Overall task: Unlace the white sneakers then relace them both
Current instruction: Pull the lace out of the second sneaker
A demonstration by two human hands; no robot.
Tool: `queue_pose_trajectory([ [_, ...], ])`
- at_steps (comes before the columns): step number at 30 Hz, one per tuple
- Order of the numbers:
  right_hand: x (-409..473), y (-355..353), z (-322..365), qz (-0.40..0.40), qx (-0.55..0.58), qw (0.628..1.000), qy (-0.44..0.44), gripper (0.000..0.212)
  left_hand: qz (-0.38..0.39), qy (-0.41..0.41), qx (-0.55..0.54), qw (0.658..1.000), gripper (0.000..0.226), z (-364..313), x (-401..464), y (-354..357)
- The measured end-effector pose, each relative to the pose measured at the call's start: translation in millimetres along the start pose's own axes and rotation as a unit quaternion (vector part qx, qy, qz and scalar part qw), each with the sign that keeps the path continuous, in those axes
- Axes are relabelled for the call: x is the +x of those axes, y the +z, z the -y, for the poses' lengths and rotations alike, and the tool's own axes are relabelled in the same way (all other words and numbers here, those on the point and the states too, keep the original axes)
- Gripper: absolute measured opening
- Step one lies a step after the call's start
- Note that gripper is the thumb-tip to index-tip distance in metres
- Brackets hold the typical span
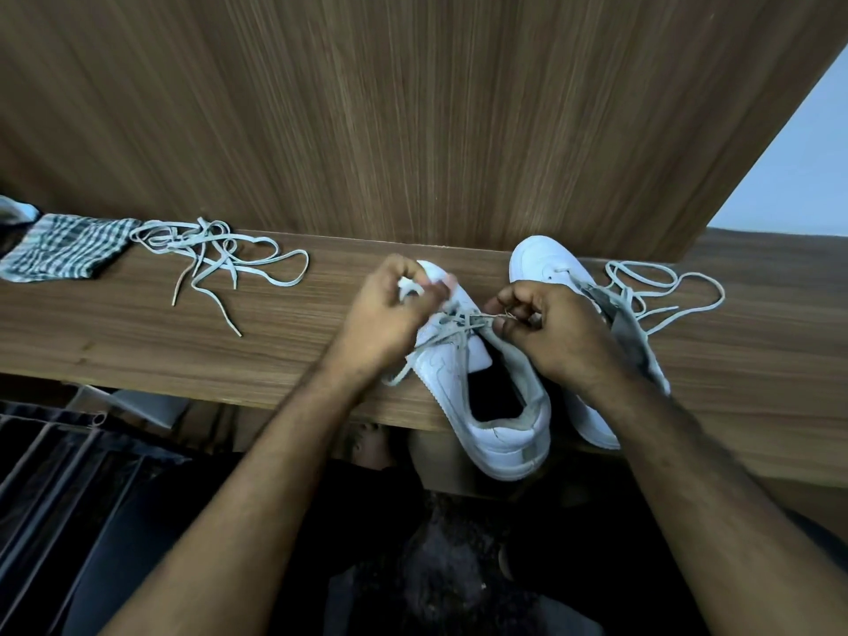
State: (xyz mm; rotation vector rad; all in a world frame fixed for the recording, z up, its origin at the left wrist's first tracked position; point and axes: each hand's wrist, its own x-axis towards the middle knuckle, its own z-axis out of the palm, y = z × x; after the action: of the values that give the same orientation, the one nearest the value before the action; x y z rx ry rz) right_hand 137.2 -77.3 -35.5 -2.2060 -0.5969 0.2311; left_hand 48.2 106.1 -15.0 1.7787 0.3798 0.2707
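Two white sneakers stand on a narrow wooden shelf [284, 342]. The near sneaker [495, 406] has its heel hanging over the front edge and a grey lace [452, 325] crossing its eyelets. My left hand [390, 314] grips the toe end of this shoe, and one lace end hangs below it. My right hand [546, 328] pinches the other end of that lace beside the tongue. The second sneaker [546, 261] stands behind my right hand, partly hidden, its lace [661, 286] trailing loose to the right.
A loose tangled lace [215, 259] lies on the shelf at the left, next to a folded checked cloth [64, 250]. A wooden panel [413, 107] rises right behind the shelf. Dark metal bars [69, 475] show below at the left.
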Motion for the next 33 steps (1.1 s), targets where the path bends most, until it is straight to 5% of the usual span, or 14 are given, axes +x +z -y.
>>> queue_pose_trajectory([
  [2, -0.6, -0.2, 0.1, -0.002, -0.006, 1.0, 0.001, 0.01, 0.03, 0.078, 0.313, 0.946, 0.032, 15.5, -1.2, 7.9],
  [6, -1.2, -0.5, 2.1, 0.0, -0.005, 1.0, -0.001, 0.011, 0.008, 0.086, 0.461, 0.883, 0.031, 17.9, 0.0, 20.3],
  [8, -1.2, -0.7, 2.2, -0.003, -0.001, 1.0, 0.0, 0.011, 0.016, 0.081, 0.326, 0.942, 0.031, 10.0, 0.9, 19.0],
  [10, -0.9, -1.2, 2.0, -0.002, 0.008, 1.0, 0.002, 0.01, -0.01, 0.034, 0.01, 0.999, 0.032, -3.7, -0.5, 16.5],
  [12, -0.6, -1.4, 2.5, 0.001, 0.008, 1.0, 0.002, 0.01, -0.068, -0.023, -0.259, 0.963, 0.044, -19.4, -0.4, 10.0],
  [13, -0.2, -1.0, 2.2, 0.002, 0.005, 1.0, 0.0, 0.011, -0.109, -0.041, -0.309, 0.944, 0.048, -19.6, 0.6, 5.9],
  [14, -0.4, -0.5, 3.2, 0.002, 0.0, 1.0, -0.006, 0.015, -0.155, -0.042, -0.287, 0.944, 0.042, -16.2, 3.1, 1.6],
  [16, -3.1, 1.4, 5.9, 0.017, -0.029, 0.999, -0.039, 0.032, -0.193, -0.038, -0.033, 0.98, 0.014, 1.3, 9.5, -8.5],
  [18, -8.8, 4.9, 11.1, 0.05, -0.101, 0.989, -0.095, 0.046, -0.118, -0.091, 0.245, 0.958, 0.051, 18.7, 9.2, -9.1],
  [19, -11.8, 7.3, 13.7, 0.062, -0.155, 0.979, -0.121, 0.049, -0.091, -0.094, 0.285, 0.949, 0.061, 20.0, 6.3, -5.6],
  [23, -14.4, 14.6, 22.4, 0.042, -0.29, 0.945, -0.146, 0.039, 0.026, 0.054, 0.268, 0.962, 0.039, 8.2, -9.3, 12.5],
  [28, -11.1, 17.9, 27.9, 0.016, -0.31, 0.94, -0.143, 0.032, 0.057, 0.0, 0.257, 0.965, 0.065, 15.2, -16.9, 20.3],
  [33, -5.2, 21.2, 18.5, -0.135, -0.124, 0.981, -0.066, 0.009, 0.015, -0.019, 0.266, 0.964, 0.046, 13.8, -10.7, 9.4],
])
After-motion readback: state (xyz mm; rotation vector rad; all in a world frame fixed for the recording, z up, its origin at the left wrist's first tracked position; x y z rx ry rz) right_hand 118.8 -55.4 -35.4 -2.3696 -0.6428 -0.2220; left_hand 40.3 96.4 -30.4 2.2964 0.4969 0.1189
